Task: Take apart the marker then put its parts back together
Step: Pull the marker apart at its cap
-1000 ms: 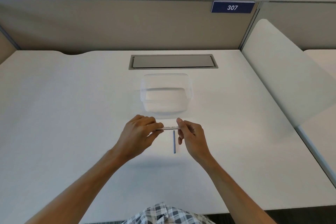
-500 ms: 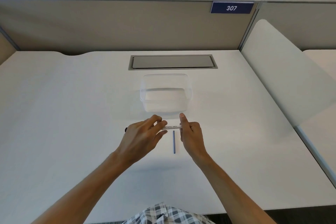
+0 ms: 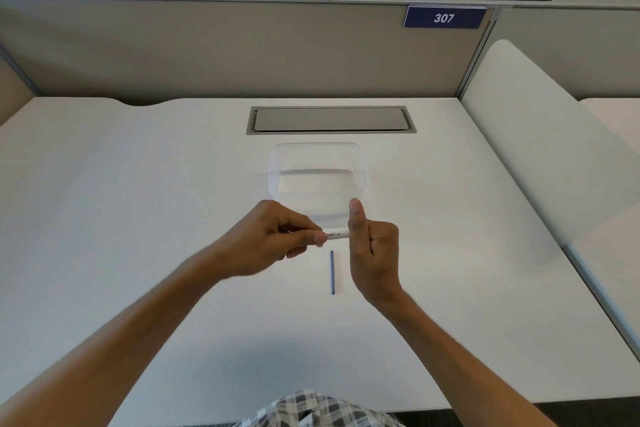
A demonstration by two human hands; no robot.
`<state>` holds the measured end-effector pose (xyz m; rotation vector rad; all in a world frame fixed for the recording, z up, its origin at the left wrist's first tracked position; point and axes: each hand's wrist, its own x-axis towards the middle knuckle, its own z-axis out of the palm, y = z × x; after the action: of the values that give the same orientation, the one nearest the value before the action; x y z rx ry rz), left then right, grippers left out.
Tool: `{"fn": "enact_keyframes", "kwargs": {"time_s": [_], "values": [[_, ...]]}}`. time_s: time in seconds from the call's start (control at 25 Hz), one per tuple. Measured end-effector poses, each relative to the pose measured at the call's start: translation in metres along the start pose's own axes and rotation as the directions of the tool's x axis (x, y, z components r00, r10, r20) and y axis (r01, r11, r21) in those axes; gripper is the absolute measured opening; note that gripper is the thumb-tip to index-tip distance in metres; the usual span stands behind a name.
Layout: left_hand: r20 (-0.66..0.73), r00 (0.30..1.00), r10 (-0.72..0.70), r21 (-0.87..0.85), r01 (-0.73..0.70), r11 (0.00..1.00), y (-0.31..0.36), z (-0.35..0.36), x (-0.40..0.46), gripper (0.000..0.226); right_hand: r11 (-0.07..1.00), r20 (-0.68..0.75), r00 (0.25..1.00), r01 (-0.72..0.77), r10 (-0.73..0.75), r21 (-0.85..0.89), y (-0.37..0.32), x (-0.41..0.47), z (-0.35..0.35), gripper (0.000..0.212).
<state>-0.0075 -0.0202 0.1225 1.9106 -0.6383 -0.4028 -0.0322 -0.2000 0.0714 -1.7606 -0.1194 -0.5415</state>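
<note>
A white marker barrel (image 3: 336,235) with printed lettering is held level above the desk between both hands. My left hand (image 3: 273,243) pinches its left part with thumb and fingers. My right hand (image 3: 372,246) is closed around its right end, thumb pointing up. Both ends of the barrel are hidden inside the hands. A thin blue ink rod (image 3: 332,272) lies on the white desk (image 3: 138,218) just below the barrel, pointing toward me, apart from both hands.
A clear plastic container (image 3: 277,180) stands just behind the hands. Farther back a grey cable hatch (image 3: 330,120) is set into the desk. Beige partition walls close the back, and a white divider panel (image 3: 540,149) borders the right side.
Both hands have lifted slightly toward the container. My left hand closed tighter on the barrel, and my right thumb now points straight up. The blue rod has stayed in place.
</note>
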Motion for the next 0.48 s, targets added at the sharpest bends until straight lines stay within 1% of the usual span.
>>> {"fn": "enact_keyframes", "kwargs": {"time_s": [0.04, 0.08, 0.12, 0.16, 0.2, 0.24, 0.28, 0.32, 0.36, 0.4, 0.44, 0.48], "values": [[0.12, 0.99, -0.079, -0.084, 0.089, 0.992, 0.004, -0.008, 0.002, 0.026, 0.983, -0.005, 0.985, 0.171, -0.172, -0.06, -0.004, 0.002, -0.003, 0.056], [0.251, 0.959, -0.135, -0.121, 0.17, 0.978, 0.007, -0.015, 0.003, 0.028, 0.926, 0.015, 0.933, 0.358, -0.359, -0.115, -0.008, 0.003, -0.006, 0.054], [0.354, 0.921, -0.163, -0.132, 0.221, 0.966, 0.009, -0.021, 0.004, 0.028, 0.846, 0.048, 0.858, 0.513, -0.512, -0.142, -0.01, 0.004, -0.008, 0.05], [0.413, 0.895, -0.168, -0.137, 0.244, 0.96, 0.012, -0.025, 0.004, 0.028, 0.779, 0.074, 0.793, 0.609, -0.605, -0.153, -0.011, 0.007, -0.01, 0.045], [0.426, 0.89, -0.163, -0.139, 0.242, 0.96, 0.015, -0.027, 0.004, 0.027, 0.744, 0.077, 0.761, 0.647, -0.645, -0.164, -0.012, 0.009, -0.012, 0.042], [0.398, 0.904, -0.157, -0.136, 0.227, 0.964, 0.017, -0.026, 0.004, 0.028, 0.751, 0.065, 0.769, 0.636, -0.636, -0.175, -0.012, 0.011, -0.012, 0.041], [0.338, 0.93, -0.145, -0.126, 0.198, 0.972, 0.019, -0.023, 0.004, 0.028, 0.796, 0.044, 0.814, 0.576, -0.579, -0.184, -0.012, 0.012, -0.011, 0.043], [0.259, 0.957, -0.13, -0.107, 0.162, 0.981, 0.021, -0.018, 0.004, 0.028, 0.865, 0.011, 0.88, 0.469, -0.475, -0.178, -0.012, 0.012, -0.01, 0.045], [0.167, 0.98, -0.11, -0.067, 0.122, 0.99, 0.021, -0.013, 0.005, 0.027, 0.935, -0.024, 0.944, 0.323, -0.33, -0.147, -0.013, 0.011, -0.008, 0.049], [0.065, 0.995, -0.075, 0.01, 0.075, 0.997, 0.02, -0.009, 0.005, 0.025, 0.983, -0.039, 0.986, 0.155, -0.16, -0.098, -0.012, 0.01, -0.005, 0.053], [-0.029, 0.999, -0.015, 0.139, 0.019, 0.99, 0.018, -0.005, 0.005, 0.023, 0.999, -0.028, 1.0, -0.011, 0.009, -0.05, -0.011, 0.009, -0.003, 0.058], [-0.098, 0.993, 0.07, 0.31, -0.037, 0.95, 0.016, -0.001, 0.003, 0.021, 0.987, -0.007, 0.988, -0.157, 0.157, -0.023, -0.008, 0.009, -0.001, 0.061]]}}
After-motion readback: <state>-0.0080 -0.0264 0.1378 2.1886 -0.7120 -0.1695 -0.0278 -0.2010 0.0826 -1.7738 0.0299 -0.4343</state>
